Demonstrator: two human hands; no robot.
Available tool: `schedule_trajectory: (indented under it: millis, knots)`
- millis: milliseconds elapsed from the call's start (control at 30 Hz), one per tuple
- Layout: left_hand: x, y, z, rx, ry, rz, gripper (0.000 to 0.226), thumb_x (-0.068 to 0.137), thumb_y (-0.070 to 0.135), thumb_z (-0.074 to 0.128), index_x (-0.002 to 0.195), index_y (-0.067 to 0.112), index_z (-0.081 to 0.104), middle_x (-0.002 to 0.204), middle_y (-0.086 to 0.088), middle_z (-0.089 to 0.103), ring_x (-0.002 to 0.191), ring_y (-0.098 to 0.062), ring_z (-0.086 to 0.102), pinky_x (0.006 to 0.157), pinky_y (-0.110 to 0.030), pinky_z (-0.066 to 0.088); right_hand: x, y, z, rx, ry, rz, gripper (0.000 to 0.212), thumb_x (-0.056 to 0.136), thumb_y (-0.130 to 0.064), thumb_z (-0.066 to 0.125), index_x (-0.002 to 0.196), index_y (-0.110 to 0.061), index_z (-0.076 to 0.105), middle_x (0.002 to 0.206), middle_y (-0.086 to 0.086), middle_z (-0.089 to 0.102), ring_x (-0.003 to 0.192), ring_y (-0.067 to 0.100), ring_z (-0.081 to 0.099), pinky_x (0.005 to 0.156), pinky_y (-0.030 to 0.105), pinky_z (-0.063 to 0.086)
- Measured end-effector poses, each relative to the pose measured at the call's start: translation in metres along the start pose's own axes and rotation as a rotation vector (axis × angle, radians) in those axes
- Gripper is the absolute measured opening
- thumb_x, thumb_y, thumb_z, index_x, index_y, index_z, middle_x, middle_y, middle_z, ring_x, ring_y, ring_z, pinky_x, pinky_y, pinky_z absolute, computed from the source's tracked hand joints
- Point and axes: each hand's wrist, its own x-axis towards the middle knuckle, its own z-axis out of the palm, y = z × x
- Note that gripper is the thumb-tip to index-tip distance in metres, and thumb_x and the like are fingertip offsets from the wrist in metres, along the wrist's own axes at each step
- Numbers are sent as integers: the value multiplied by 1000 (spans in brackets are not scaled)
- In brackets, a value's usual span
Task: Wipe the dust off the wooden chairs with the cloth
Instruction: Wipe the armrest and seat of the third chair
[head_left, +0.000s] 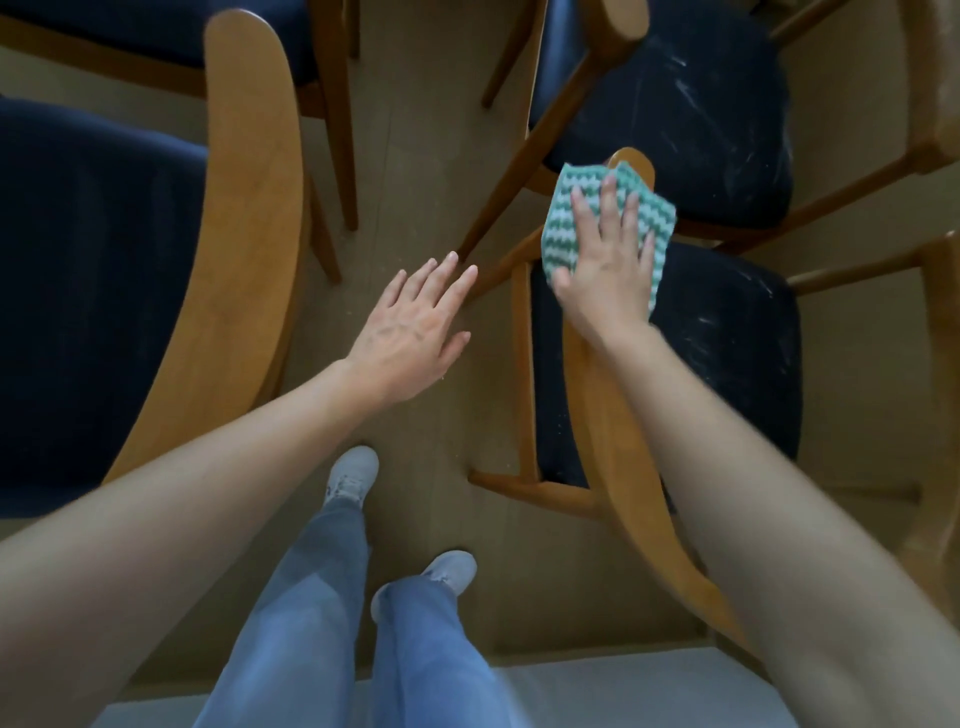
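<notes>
While my right hand (605, 270) presses the cloth (561, 228) flat onto the far end of the curved backrest (608, 415), its fingers (608, 202) straight and slightly spread rather than pinching it, my left hand (410, 332) hangs just left of that backrest over the floor (415, 156), fingers straight and close together, holding nothing. I judge the job under way but far from done. The dark seat (727, 338) right of the backrest shows pale streaks, as does the second seat (675, 104) beyond the backrest. The backrest's nearer length shows no dust I can make out, so I cannot tell whether it is wiped. The chair (249, 208) well left of the backrest gives no sign either way.
</notes>
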Motion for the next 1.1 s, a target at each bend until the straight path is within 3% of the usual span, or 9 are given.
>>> schedule_trajectory:
  millis: [67, 167, 267, 467, 600, 667, 833, 967, 1100]
  knots:
    - [0, -5, -4, 7, 5, -10, 63, 99, 39, 32, 151, 22, 0, 159, -5, -1, 146, -20, 1, 117, -36, 1, 39, -1, -11, -13, -20, 21, 70, 90, -25, 51, 151, -26, 16, 159, 1, -7, 146, 26, -9, 116, 48, 0]
    - [2, -9, -9, -14, 3, -31, 62, 99, 40, 32, 151, 23, 0, 159, -5, -2, 146, -21, 1, 117, -35, 1, 80, 0, -28, -132, -68, -15, 47, 93, -33, 46, 137, -19, 44, 152, 5, 26, 144, 27, 8, 114, 52, 12]
    - [5, -7, -15, -60, 14, -27, 62, 99, 40, 32, 151, 23, 1, 159, -6, -3, 146, -21, 0, 117, -35, 1, 93, 6, -39, -251, -163, -118, 47, 97, -46, 34, 133, -21, 50, 136, 7, 44, 135, 28, 26, 107, 52, 22]
    - [1, -9, -22, -79, 14, -22, 62, 99, 40, 32, 151, 22, 3, 159, -6, -1, 146, -22, 1, 118, -36, 3, 43, 25, -28, -202, -120, -344, 46, 100, -43, 27, 124, -19, 58, 143, 3, 43, 144, 23, 12, 115, 51, 4]
    - [-9, -8, -23, -85, -14, -32, 62, 99, 41, 31, 151, 23, 3, 159, -5, -2, 146, -21, 0, 118, -36, 2, -46, 27, 3, -110, -45, -450, 48, 91, -42, 26, 110, -21, 65, 131, 1, 56, 142, 25, 23, 115, 53, 4]
    - [-13, -6, -23, -80, -25, -30, 62, 99, 41, 32, 151, 23, 2, 159, -5, -3, 146, -20, 0, 117, -35, 1, -104, 33, 23, -67, 6, -434, 44, 90, -34, 32, 125, -23, 57, 137, -1, 52, 142, 24, 24, 115, 53, 9]
    - [-20, 5, -23, -100, -14, -8, 62, 99, 38, 35, 151, 22, 5, 159, -6, 1, 146, -22, 3, 117, -36, 4, -240, 85, 62, 112, 22, -223, 68, 90, -25, 39, 152, -26, 12, 159, -7, 10, 146, 18, 11, 117, 41, 10]
    - [-23, 16, -19, -112, -27, 5, 62, 99, 38, 35, 151, 22, 5, 159, -6, 2, 146, -21, 4, 118, -36, 4, -303, 127, 66, 180, -103, -13, 76, 83, -25, 39, 152, -26, 6, 159, -12, 3, 146, 11, 8, 117, 31, 7]
    - [-23, 23, -16, -127, -46, 6, 62, 99, 38, 34, 151, 22, 5, 159, -6, 1, 146, -21, 3, 118, -36, 4, -284, 128, 61, 235, -93, -80, 75, 88, -30, 44, 152, -28, 4, 159, -14, 3, 145, 11, 11, 114, 39, 24]
